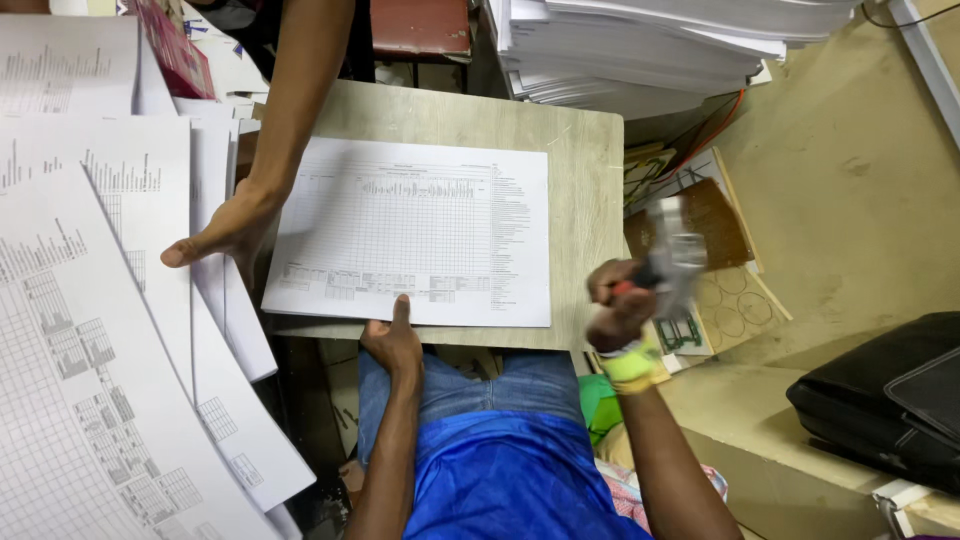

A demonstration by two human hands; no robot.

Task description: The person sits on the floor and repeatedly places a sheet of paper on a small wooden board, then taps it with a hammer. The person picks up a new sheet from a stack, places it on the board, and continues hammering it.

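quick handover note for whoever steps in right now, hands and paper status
Left hand: thumb pressed on the near edge of the printed sheet stack, which lies flat on the small wooden board.
Right hand: raised off the board's right edge, gripping a blurred metal tool, possibly a stapler or hammer.
Another person's hand rests at the stack's left edge.
More printed sheets lie left. No fastening visible on the stack.

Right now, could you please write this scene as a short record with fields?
left hand: thumb pressed on the near edge of the printed table sheets
right hand: gripping a hammer, blurred, beside the small wooden table
other person's hand: resting at the sheets' left edge
left side: large printed sheets
behind table: tall paper stack
right: black bag
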